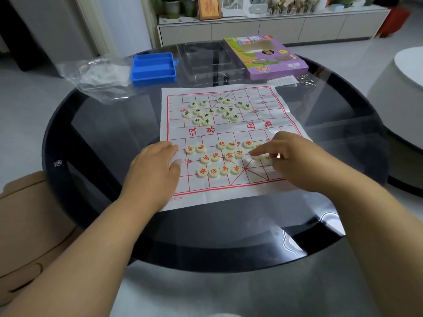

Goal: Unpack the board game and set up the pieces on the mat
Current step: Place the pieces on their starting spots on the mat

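Table (96, 138), round dark glass, is filling most of the frame and carrying everything. Mat (229, 195), white with a red grid, is lying flat at centre, near edge toward the person so both halves stay reachable. Game box (283, 65), purple, is sitting at the upper right past the mat, out of the way; a clear plastic lid (206, 62) is lying beside it at top centre. Plastic bag (98, 76) is lying crumpled at the upper left, and the blue tray (153, 67) sits just right of it, showing no pieces, so unpacking looks done. Left hand (155, 170) is resting flat, fingers straight, on the mat's left edge, probably pinning it so it does not slide. Right hand (295, 156) is reaching in from the right with fingers extended, fingertips on a piece at the right end of the near cluster; whether it is pinching or just pushing, cannot tell, since the hand is covering it. Red-lettered pieces (219, 156) are bunching loosely in the near half, dark-lettered pieces (212, 110) in the far half; neither group is on its grid points yet, so sorting by colour seems finished and placing is just starting.
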